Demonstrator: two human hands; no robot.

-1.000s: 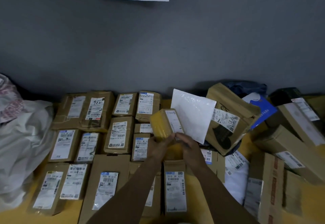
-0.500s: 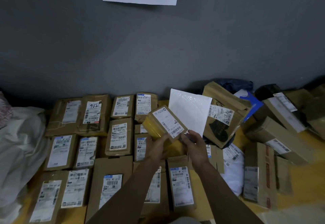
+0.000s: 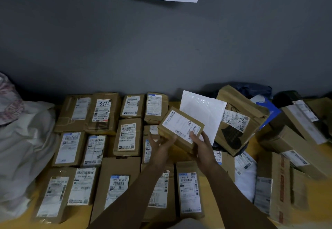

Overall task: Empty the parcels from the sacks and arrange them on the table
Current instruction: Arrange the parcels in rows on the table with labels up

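Sacking of white crumpled cloth lies at the far left on the yellow bench. To the right of it, brown cardboard parcels with white labels lie in rows. Above the middle, the left hand cups a small brown labelled carton from below, and the right hand pinches its near right corner. The carton seems light and stiff, so opposite edges should give a safe hold.

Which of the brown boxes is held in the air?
The small tilted box held by the left hand and right hand, in front of the white mailer; the others lie in rows or piles.
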